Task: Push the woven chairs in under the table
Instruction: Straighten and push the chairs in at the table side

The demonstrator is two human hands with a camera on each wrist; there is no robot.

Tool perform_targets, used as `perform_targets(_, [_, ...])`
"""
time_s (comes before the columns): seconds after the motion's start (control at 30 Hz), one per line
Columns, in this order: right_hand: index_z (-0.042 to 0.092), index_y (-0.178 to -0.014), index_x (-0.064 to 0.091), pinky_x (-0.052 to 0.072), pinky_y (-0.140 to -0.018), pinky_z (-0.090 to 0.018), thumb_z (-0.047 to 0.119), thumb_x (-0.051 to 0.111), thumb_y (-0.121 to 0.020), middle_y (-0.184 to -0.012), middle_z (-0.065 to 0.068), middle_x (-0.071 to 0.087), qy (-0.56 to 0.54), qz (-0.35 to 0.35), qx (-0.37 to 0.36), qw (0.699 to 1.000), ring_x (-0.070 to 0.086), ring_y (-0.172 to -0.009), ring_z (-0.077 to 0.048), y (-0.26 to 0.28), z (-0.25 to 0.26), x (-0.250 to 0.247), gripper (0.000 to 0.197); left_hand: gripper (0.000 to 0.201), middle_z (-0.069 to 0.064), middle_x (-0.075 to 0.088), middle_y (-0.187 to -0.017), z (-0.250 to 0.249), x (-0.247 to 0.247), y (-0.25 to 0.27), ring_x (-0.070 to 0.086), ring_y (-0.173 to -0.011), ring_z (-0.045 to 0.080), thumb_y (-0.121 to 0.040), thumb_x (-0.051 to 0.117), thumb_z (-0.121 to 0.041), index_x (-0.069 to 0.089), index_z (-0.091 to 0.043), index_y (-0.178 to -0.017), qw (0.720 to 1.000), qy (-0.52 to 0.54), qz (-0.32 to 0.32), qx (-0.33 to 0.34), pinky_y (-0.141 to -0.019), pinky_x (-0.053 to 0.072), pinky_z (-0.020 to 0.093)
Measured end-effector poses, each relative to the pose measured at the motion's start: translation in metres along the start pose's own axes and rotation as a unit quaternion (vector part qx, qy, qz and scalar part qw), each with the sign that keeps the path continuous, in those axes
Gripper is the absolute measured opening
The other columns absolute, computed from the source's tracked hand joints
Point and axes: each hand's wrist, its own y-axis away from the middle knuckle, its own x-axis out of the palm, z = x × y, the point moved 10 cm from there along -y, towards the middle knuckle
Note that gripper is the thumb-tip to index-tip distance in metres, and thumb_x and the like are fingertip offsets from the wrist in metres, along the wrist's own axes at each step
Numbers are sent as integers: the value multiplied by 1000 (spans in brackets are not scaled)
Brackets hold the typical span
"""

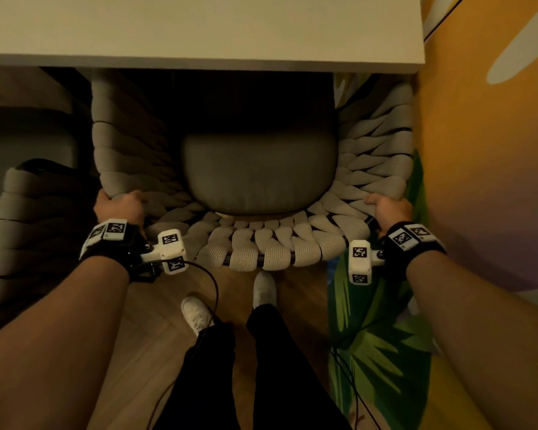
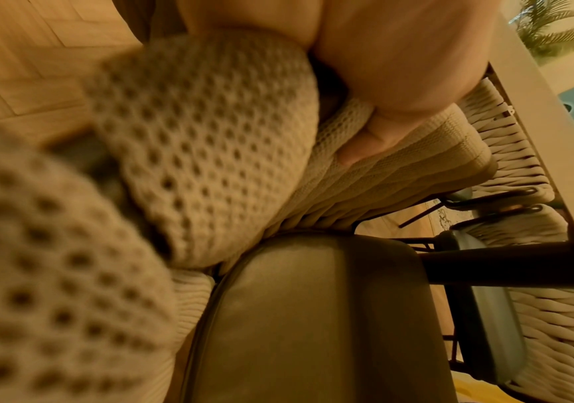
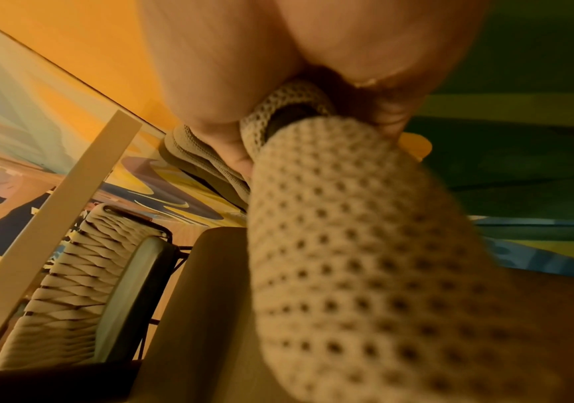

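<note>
The woven chair (image 1: 255, 243), its seat front already under the table (image 1: 199, 26) edge, looks light yet rigid beneath soft cord, so left hand (image 1: 120, 203) and right hand (image 1: 389, 207), fingers curled round its top rail's 2 corners, hold well.

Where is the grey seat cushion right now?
In the head view the grey seat cushion lies centre frame inside the woven chair, between the left hand and right hand, its front reaching under the table edge.
</note>
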Motion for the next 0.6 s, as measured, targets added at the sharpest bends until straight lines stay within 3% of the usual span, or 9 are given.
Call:
perform_targets(0.1, [7,-136,47,53,-93,-52,11,74,-71,-121,-12,61,-4,3,-5,1000,61,-105,-36,0,-5,1,70,43,4,64,-109,0,-5,0,62,-94,23,-77,70,-9,61,-21,-118,1000,10,-12,-13,-87,53,36])
perform_targets(0.2, [7,-135,49,53,-94,-50,10,73,-73,-124,-12,60,-9,-2,-9,1000,61,-105,-34,-2,-7,3,67,57,7,65,-116,1,-3,-5,64,-102,28,-72,70,-16,57,-14,-128,1000,-2,13,-18,-90,53,40])
perform_targets(0.37, [8,-144,39,49,-99,-48,14,74,-71,-138,-13,53,2,-17,-1,1000,56,-118,-35,-3,-5,1,81,56,12,57,-129,-1,-7,-7,56,-114,31,-86,66,-17,47,-13,-138,998,-59,-2,-5,-86,42,29])
perform_targets(0.53, [9,-141,44,51,-97,-48,24,74,-68,-132,-11,58,13,-1,-20,1000,59,-112,-34,6,-3,2,81,78,13,50,-141,0,-13,1,51,-125,36,-82,70,-42,36,-13,-146,993,-107,53,-4,-104,43,47])
perform_targets(0.6, [13,-139,49,52,-95,-50,37,75,-59,-128,-10,62,5,21,-29,999,62,-107,-33,10,-4,3,87,72,7,52,-133,4,-16,10,54,-117,29,-85,66,-45,39,-13,-144,992,-103,79,4,-93,50,43])
